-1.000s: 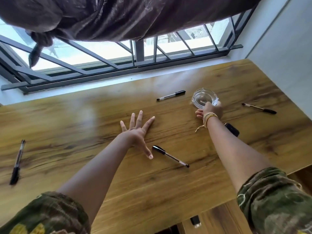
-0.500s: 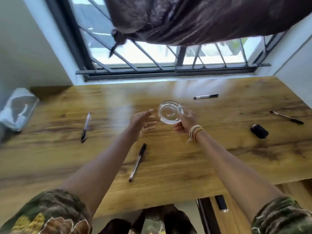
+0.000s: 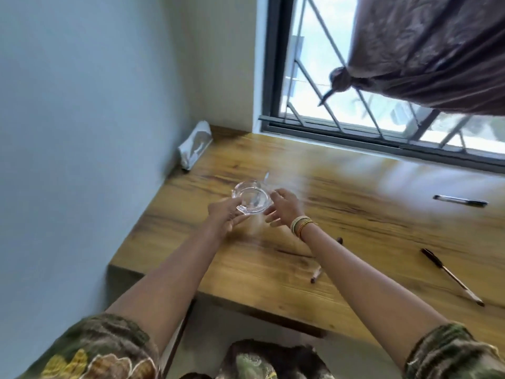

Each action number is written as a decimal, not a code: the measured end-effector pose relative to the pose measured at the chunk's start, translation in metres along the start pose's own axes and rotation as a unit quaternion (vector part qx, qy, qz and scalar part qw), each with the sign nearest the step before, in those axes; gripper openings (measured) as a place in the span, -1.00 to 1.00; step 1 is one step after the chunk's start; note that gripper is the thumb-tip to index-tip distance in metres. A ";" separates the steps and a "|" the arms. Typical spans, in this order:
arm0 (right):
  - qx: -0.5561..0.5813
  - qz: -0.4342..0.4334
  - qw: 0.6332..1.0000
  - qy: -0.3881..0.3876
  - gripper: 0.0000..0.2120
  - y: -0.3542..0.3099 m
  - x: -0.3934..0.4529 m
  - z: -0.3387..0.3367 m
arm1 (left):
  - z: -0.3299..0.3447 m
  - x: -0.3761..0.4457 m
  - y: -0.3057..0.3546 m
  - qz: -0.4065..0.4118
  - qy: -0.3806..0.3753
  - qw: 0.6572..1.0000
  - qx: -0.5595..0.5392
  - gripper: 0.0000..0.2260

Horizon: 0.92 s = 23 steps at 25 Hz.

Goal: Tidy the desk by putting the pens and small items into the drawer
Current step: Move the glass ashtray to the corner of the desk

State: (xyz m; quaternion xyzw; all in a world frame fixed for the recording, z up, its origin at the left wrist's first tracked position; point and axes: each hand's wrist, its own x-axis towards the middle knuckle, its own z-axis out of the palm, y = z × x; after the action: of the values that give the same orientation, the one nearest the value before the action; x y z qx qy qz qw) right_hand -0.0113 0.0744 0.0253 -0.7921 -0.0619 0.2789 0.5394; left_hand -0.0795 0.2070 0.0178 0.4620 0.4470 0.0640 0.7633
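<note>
A clear glass ashtray (image 3: 252,199) is held just above the left end of the wooden desk (image 3: 355,242). My left hand (image 3: 222,216) grips its near left rim and my right hand (image 3: 282,207) holds its right side. One black pen (image 3: 460,201) lies far right near the window. A second pen (image 3: 451,276) lies at the right, near the front edge. The tip of a third pen (image 3: 316,276) shows beside my right forearm, the rest hidden. A blurred pen (image 3: 266,176) lies just behind the ashtray. No drawer is in view.
A white wrapped packet (image 3: 195,146) leans in the desk's back left corner against the blue-grey wall (image 3: 82,132). The barred window (image 3: 355,119) and a knotted brown curtain (image 3: 423,50) run along the back. The desk's left edge lies close below my left forearm.
The view has swung left. The ashtray has been carried from the right part of the desk to its left end, and my left hand has come up to grip it too.
</note>
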 end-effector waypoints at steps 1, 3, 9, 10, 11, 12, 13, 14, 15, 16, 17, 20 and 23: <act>-0.008 -0.008 1.000 -0.013 -0.76 -0.006 0.000 0.019 | -0.017 0.005 0.005 0.001 0.030 0.999 -0.027 -0.89; -0.038 -0.027 0.998 -0.030 -0.76 -0.012 0.000 0.054 | -0.047 0.014 0.016 0.008 0.077 0.994 -0.082 -0.76; -0.250 -0.101 0.960 -0.070 -0.63 0.006 0.001 0.106 | -0.105 0.036 0.042 0.013 0.119 0.966 -0.227 -0.61; -0.267 -0.107 0.955 -0.066 -0.64 0.008 0.000 0.106 | -0.109 0.036 0.046 0.013 0.124 0.959 -0.256 -0.63; -0.278 -0.112 0.952 -0.064 -0.66 0.009 0.000 0.105 | -0.111 0.035 0.050 0.012 0.132 0.952 -0.275 -0.66; -0.288 -0.116 0.948 -0.065 -0.67 0.010 0.001 0.104 | -0.112 0.034 0.052 0.008 0.143 0.949 -0.282 -0.69; -0.299 -0.125 0.944 -0.069 -0.67 0.009 0.001 0.104 | -0.114 0.033 0.053 0.003 0.153 0.948 -0.280 -0.71; -0.309 -0.134 0.939 -0.073 -0.65 0.008 0.001 0.105 | -0.114 0.035 0.054 -0.003 0.160 0.947 -0.278 -0.71; -0.318 -0.142 0.934 -0.078 -0.64 0.008 0.000 0.106 | -0.113 0.038 0.054 -0.010 0.163 0.946 -0.280 -0.69; -0.328 -0.153 0.929 -0.082 -0.62 0.009 0.000 0.107 | -0.114 0.043 0.053 -0.013 0.170 0.945 -0.280 -0.66; -0.339 -0.164 0.922 -0.086 -0.61 0.011 0.001 0.108 | -0.114 0.044 0.052 -0.012 0.177 0.943 -0.281 -0.65; -0.366 -0.184 0.908 -0.090 -0.59 0.010 0.006 0.109 | -0.115 0.051 0.048 0.001 0.215 0.946 -0.244 -0.71; -0.377 -0.184 0.902 -0.099 -0.57 0.008 0.011 0.107 | -0.116 0.053 0.046 0.020 0.278 0.942 -0.189 -0.71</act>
State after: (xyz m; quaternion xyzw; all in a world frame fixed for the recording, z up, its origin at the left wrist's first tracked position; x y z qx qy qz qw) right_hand -0.0585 0.1636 -0.0139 -0.8791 -0.3602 0.2072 0.2334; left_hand -0.1191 0.3355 -0.0004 0.2819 0.6114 0.2888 0.6807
